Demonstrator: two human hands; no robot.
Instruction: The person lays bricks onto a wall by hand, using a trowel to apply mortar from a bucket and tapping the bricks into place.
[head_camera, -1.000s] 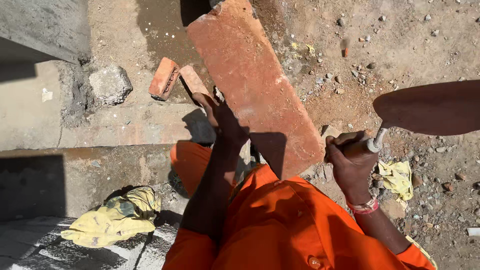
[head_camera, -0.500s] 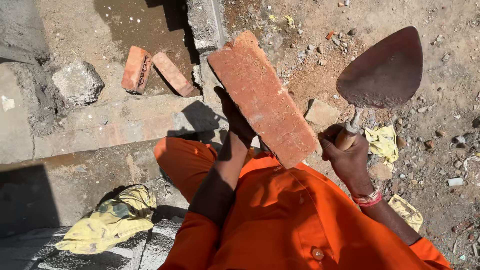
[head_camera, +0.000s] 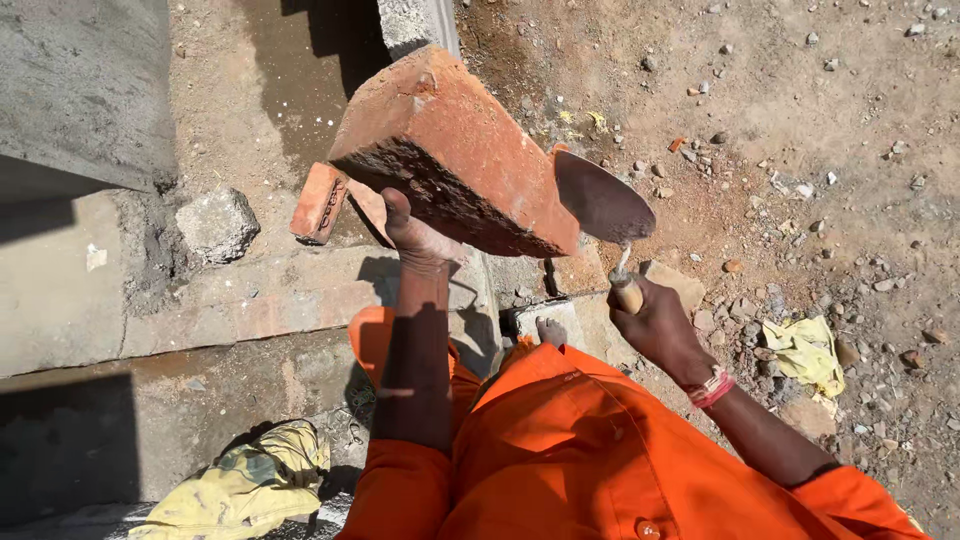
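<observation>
While left hand (head_camera: 418, 238) grips rough red brick (head_camera: 455, 150), right hand (head_camera: 655, 322) clasps trowel (head_camera: 603, 205).

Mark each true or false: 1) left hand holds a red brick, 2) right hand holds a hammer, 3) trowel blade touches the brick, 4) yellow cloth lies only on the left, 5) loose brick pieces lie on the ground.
1) True: the left hand grips the red brick from below.
2) False: the right hand holds a trowel.
3) True: its blade meets the brick's end.
4) False: one yellow cloth lies left, another right.
5) True: brick pieces lie by the concrete ledge.
</observation>
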